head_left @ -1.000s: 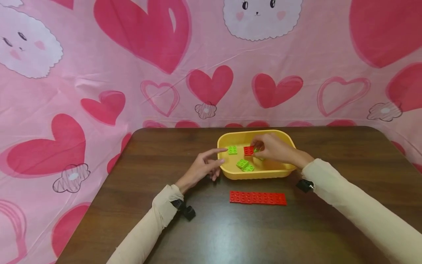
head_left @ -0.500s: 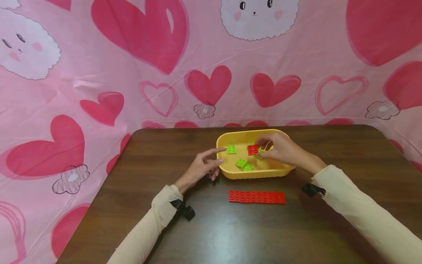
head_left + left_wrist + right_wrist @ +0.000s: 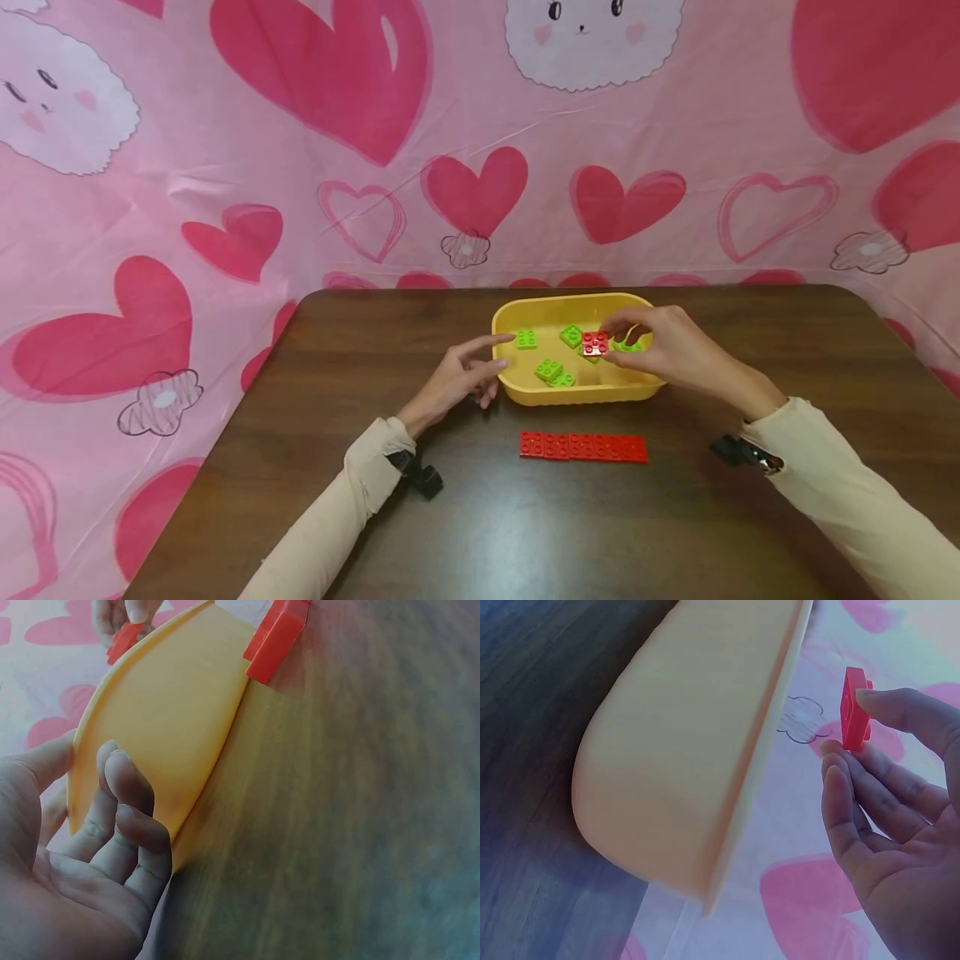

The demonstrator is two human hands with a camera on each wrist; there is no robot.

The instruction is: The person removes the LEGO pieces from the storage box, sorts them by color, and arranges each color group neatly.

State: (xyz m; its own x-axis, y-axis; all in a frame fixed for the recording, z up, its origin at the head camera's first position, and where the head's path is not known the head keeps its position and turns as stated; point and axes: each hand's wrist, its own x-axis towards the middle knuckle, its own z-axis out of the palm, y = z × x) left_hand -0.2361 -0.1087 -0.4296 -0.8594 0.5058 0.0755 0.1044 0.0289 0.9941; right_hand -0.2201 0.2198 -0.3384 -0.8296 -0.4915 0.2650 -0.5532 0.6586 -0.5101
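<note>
Pinching 1 red brick (image 3: 595, 343) at its fingertips, the right hand (image 3: 663, 346) hovers over the yellow tray (image 3: 577, 397) near the desk (image 3: 397, 333)'s far edge; the left hand (image 3: 459, 377), fingers apart, touches the tray.

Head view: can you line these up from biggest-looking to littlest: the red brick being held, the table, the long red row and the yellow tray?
1. Table
2. Yellow tray
3. Long red row
4. Held red brick

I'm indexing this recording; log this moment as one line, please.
right hand: pinches red brick above yellow tray | left hand: at tray's left end | in tray: green bricks | on table: row of red bricks
</note>
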